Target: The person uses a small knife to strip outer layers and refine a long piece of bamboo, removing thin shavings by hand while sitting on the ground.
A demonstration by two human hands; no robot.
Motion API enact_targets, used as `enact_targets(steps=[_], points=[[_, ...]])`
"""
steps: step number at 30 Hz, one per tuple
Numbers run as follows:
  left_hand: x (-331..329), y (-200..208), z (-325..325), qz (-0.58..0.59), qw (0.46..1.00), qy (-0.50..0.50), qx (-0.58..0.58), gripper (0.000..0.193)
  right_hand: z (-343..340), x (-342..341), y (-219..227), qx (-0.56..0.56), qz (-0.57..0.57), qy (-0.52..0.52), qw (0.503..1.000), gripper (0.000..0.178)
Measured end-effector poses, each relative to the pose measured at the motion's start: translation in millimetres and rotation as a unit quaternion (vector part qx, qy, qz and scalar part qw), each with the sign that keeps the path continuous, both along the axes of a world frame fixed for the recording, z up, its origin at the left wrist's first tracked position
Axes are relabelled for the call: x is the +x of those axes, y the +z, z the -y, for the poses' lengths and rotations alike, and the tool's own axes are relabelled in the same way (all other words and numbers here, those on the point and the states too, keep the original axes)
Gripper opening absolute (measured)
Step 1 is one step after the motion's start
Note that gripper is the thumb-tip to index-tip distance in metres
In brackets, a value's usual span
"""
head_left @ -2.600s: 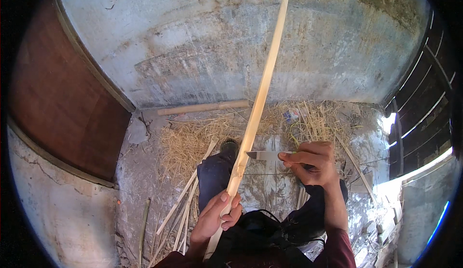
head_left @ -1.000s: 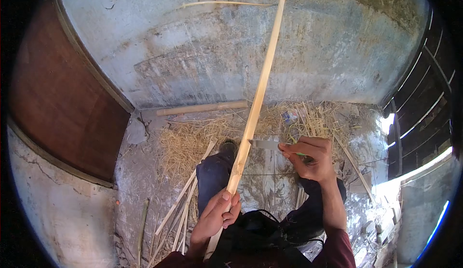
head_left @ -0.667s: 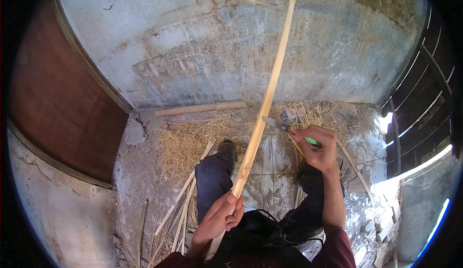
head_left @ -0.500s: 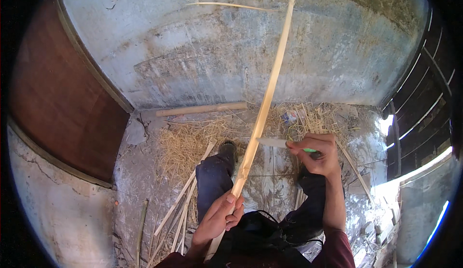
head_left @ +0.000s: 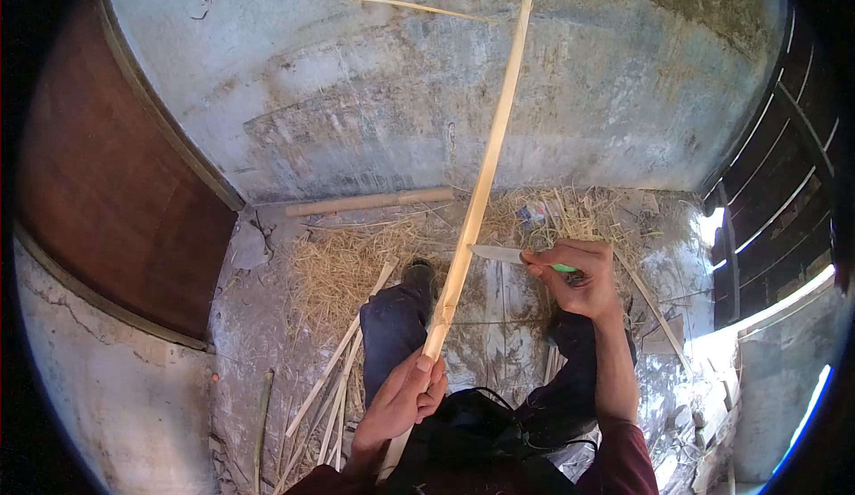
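Observation:
My left hand (head_left: pixel 408 399) is closed around the lower part of a long pale split-bamboo strip (head_left: pixel 492 157). The strip slants up and away from my lap toward the wall. A notched, rough spot shows on it just above the fingers. My right hand (head_left: pixel 577 274) grips a knife (head_left: pixel 499 253) by its green handle, mostly hidden in the fist. The blade points left, and its tip meets the right edge of the strip around mid-length. A thin sliver (head_left: pixel 414 7) sticks out leftward near the strip's far end; whether it is still attached I cannot tell.
Straw-like shavings (head_left: pixel 352 268) cover the floor ahead. A bamboo pole (head_left: pixel 370 202) lies along the base of the stained wall (head_left: pixel 356 94). Several cut strips (head_left: pixel 334 388) rest beside my left leg. A brown panel (head_left: pixel 125 166) stands at left, dark slats (head_left: pixel 775 201) at right.
The strip's far end has swung slightly left. My right hand and the knife have shifted a little left and up, the blade now tilting more. The left hand keeps its grip.

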State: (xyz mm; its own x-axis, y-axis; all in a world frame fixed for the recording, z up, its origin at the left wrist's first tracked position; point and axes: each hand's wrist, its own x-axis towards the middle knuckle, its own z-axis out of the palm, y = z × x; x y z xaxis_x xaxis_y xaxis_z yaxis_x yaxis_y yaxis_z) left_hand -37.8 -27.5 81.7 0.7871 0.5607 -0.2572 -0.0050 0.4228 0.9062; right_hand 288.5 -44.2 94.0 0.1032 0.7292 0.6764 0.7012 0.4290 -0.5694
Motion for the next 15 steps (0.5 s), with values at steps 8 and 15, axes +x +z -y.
enact_targets(steps=[8, 15], points=[[-2.4, -2.3, -0.9, -0.013, 1.000, 0.004, 0.024, 0.043, 0.8, -2.1, 3.7, -0.005, 0.021, -0.024, 0.999, 0.021], [-1.9, 1.6, 0.2, 0.001, 0.999, 0.006, 0.035, 0.042, -1.2, -1.9, 4.0, 0.007, 0.021, -0.024, 0.999, 0.022]])
